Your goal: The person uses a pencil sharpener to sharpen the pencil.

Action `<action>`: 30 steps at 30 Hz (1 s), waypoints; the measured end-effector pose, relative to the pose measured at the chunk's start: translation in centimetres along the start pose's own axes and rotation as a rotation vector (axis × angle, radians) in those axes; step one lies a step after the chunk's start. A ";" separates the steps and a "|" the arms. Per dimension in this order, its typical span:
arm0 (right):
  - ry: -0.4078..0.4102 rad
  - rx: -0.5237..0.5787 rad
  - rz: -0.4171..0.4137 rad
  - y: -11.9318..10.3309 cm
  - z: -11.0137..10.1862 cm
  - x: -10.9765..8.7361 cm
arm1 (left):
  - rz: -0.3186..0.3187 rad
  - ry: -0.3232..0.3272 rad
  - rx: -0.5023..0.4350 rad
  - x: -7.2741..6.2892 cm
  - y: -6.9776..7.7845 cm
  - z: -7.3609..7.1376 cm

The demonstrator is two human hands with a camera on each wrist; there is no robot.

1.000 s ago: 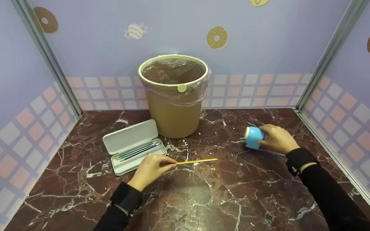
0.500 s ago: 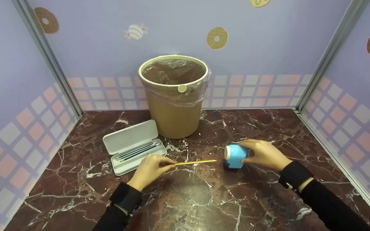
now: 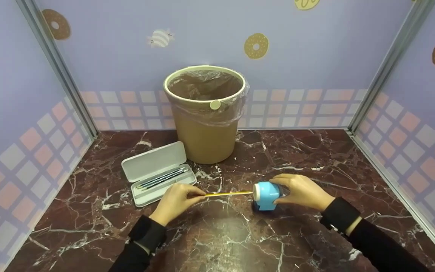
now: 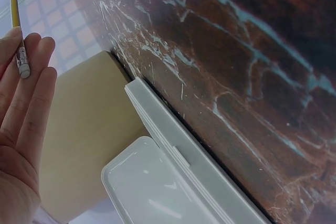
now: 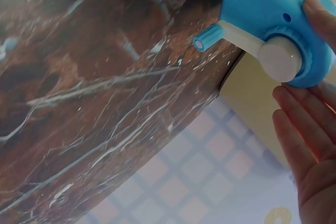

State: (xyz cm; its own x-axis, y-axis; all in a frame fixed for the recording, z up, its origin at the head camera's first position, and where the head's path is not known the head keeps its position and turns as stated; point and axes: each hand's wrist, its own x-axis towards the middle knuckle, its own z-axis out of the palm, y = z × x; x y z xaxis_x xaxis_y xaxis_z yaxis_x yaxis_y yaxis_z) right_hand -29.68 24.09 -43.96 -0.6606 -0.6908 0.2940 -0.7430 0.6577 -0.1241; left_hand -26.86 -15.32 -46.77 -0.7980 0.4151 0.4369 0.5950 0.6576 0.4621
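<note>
My left hand (image 3: 178, 200) pinches a yellow pencil (image 3: 229, 193) near its eraser end, holding it level with the tip toward the right. In the left wrist view the pencil's eraser (image 4: 24, 70) pokes out past the thumb and fingers. A blue hand-crank pencil sharpener (image 3: 268, 194) is in the grip of my right hand (image 3: 302, 192), thumb and fingers on either side of its body. Its pale round front faces left, and the pencil tip is right at it. The white crank arm and blue knob (image 5: 208, 37) show on its back in the right wrist view.
Left of the hands lies an open grey pencil case (image 3: 153, 156) with several dark pencils (image 3: 162, 178) inside. Behind it stands a tan bin (image 3: 206, 132) lined with a clear bag. Patterned walls (image 3: 296, 64) enclose the marble-look table (image 3: 221, 241) at the back and sides.
My right hand has brought the pencil sharpener leftward and nearer to me, up to the pencil's tip. The left hand and pencil have hardly moved; the pencil tip dipped slightly.
</note>
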 end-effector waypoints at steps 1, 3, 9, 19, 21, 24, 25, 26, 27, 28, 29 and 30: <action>0.001 -0.002 -0.008 -0.1 0.1 0.1 | 0.006 0.004 0.006 0.0 -0.1 0.0; 0.003 -0.006 -0.021 -0.3 0.2 0.2 | 0.012 0.004 0.010 0.0 -0.1 0.0; 0.007 0.002 -0.032 -0.8 0.4 0.4 | 0.014 -0.019 -0.011 -0.1 -0.2 -0.1; -0.006 0.046 -0.018 -1.8 0.9 0.6 | 0.012 -0.062 -0.046 -0.3 -0.4 -0.4; -0.012 0.053 -0.015 -1.9 1.1 0.6 | 0.013 -0.071 -0.048 -0.4 -0.4 -0.4; -0.018 0.068 -0.008 -2.0 1.4 0.7 | 0.009 -0.082 -0.053 -0.4 -0.4 -0.4; -0.020 0.075 -0.004 -2.0 1.4 0.7 | 0.006 -0.085 -0.055 -0.4 -0.4 -0.4; -0.020 0.081 -0.002 -2.0 1.5 0.7 | 0.004 -0.087 -0.057 -0.5 -0.4 -0.4; -0.020 0.087 0.000 -2.0 1.5 0.7 | 0.002 -0.088 -0.059 -0.5 -0.4 -0.4; -0.022 0.092 0.003 -2.0 1.5 0.8 | 0.001 -0.091 -0.064 -0.5 -0.4 -0.4; -0.023 0.097 0.006 -2.0 1.5 0.8 | 0.000 -0.092 -0.068 -0.5 -0.4 -0.4; -0.026 0.102 0.009 -2.0 1.6 0.8 | -0.001 -0.093 -0.072 -0.5 -0.5 -0.4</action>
State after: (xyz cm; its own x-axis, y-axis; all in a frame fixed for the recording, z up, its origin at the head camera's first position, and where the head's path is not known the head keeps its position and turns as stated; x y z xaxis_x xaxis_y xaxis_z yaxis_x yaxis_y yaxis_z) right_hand -28.91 21.74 -44.96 -0.6686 -0.6938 0.2676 -0.7435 0.6304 -0.2232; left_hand -26.69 -16.07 -46.90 -0.8020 0.4733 0.3644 0.5969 0.6124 0.5183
